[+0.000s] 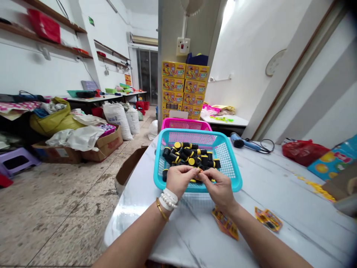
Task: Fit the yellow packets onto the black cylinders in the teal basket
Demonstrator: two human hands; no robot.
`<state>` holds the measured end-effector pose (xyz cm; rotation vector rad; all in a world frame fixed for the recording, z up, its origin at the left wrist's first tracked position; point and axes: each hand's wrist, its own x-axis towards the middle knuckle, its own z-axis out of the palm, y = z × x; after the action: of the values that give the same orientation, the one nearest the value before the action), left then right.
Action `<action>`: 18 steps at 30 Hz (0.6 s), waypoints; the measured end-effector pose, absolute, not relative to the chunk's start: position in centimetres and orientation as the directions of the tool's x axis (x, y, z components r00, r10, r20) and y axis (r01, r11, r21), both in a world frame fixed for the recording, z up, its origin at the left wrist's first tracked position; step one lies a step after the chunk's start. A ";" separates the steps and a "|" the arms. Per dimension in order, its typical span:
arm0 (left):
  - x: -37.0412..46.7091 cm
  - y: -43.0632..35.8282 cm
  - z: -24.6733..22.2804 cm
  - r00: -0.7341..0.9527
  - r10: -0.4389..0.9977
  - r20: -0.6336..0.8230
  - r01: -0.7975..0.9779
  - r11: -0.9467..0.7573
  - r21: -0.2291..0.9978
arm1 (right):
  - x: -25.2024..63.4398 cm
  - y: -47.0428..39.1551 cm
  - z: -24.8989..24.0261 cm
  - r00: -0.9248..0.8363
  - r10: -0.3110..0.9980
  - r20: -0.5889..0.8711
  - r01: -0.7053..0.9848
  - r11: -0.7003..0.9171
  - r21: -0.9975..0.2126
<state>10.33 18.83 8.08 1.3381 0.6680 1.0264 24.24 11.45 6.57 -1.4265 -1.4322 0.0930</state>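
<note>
A turquoise basket [236, 175] on the marble-patterned table holds many black cylindrical pieces [185, 152] with yellow ends. Over its near rim, my left hand [180, 179] and my right hand [219, 187] meet with fingertips pinched together. Something small and orange shows between the fingertips, too small to identify. White bands and a beaded bracelet circle my left wrist. Partly behind my right wrist lies an orange printed packet [225, 224]. Further right, more orange packets [268, 219] rest on the table with something black on them.
Behind the turquoise basket stands a pink basket [186, 121], with stacked yellow boxes [173, 84] beyond. A blue corded tool [248, 143], a red bag [305, 152] and small yellow pieces [318, 187] lie on the right. An open carton [125, 167] sits left of the table.
</note>
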 end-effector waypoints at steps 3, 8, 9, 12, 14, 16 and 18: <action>10.3 19.2 8.2 0.446 0.892 0.073 -0.204 0.022 0.979 | 26.7 14.2 8.0 0.318 0.833 0.453 0.744 0.077 -0.664; 10.1 19.5 8.1 0.507 0.862 -0.006 -0.148 0.094 0.985 | 30.2 19.8 9.8 0.383 0.851 0.359 0.830 -0.147 -0.538; 10.0 19.6 8.1 0.523 0.852 -0.028 -0.137 0.116 0.984 | 30.4 20.3 9.9 0.369 0.864 0.341 0.832 -0.144 -0.536; 9.7 20.0 8.1 0.558 0.825 -0.093 -0.165 0.220 0.962 | 30.4 19.9 9.7 0.308 0.894 0.326 0.825 -0.081 -0.559; 9.6 20.2 8.2 0.569 0.812 -0.130 -0.234 0.311 0.921 | 30.5 18.3 9.4 0.267 0.911 0.313 0.798 -0.027 -0.602; 9.5 20.4 8.4 0.578 0.800 -0.163 -0.295 0.391 0.872 | 30.6 16.3 9.2 0.245 0.936 0.254 0.671 0.025 -0.741; 9.6 20.6 8.5 0.585 0.787 -0.197 -0.335 0.456 0.825 | 30.6 14.3 9.0 0.262 0.952 0.160 0.263 0.089 -0.961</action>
<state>9.56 20.56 8.51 0.8293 0.6253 0.7500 30.57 14.29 8.99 -1.4120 -1.2250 0.7755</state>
